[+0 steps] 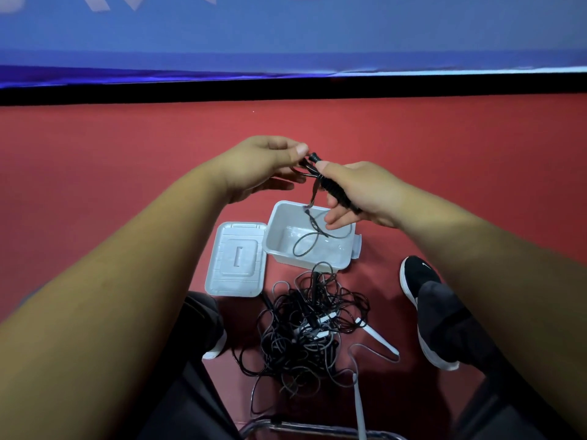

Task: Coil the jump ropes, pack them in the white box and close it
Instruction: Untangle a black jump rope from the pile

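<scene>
My right hand (359,195) grips the black handles of a jump rope (333,188), with cord wound round them. My left hand (266,166) pinches the cord close to the handle tips. A loose loop of that cord (306,242) hangs down into the open white box (279,223) on the red floor. The box's white lid (236,258) lies flat just left of it. In front of the box sits a tangled pile of black and grey jump ropes (311,331), with white handles sticking out on its right side.
My feet in black shoes flank the pile, one (422,300) to the right and one (212,338) to the left. A metal chair frame (317,430) runs along the bottom edge. A black strip and a blue banner (286,42) close off the far side of the floor.
</scene>
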Demonstrator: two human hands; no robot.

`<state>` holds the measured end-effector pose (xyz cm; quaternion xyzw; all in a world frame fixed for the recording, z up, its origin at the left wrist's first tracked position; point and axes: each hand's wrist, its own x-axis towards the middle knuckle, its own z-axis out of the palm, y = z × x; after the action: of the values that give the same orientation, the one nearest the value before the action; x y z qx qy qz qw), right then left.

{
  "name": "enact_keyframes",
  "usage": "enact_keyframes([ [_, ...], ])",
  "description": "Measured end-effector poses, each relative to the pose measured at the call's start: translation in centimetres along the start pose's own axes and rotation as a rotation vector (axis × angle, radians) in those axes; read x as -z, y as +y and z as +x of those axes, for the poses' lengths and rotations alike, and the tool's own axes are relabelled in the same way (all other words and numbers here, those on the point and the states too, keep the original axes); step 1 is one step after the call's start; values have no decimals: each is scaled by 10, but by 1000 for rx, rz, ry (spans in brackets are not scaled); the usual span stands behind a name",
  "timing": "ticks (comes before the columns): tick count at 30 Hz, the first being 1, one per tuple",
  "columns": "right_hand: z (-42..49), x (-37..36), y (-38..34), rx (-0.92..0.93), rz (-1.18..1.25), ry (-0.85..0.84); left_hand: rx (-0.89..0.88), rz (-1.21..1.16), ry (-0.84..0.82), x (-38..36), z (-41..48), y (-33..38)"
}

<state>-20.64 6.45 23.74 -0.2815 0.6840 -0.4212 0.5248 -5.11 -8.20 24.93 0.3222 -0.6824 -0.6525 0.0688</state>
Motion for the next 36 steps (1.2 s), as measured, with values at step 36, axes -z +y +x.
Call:
enact_keyframes([
  [36,2,3,0,-99,-34,-146,10,113,92,-14,5,-7],
])
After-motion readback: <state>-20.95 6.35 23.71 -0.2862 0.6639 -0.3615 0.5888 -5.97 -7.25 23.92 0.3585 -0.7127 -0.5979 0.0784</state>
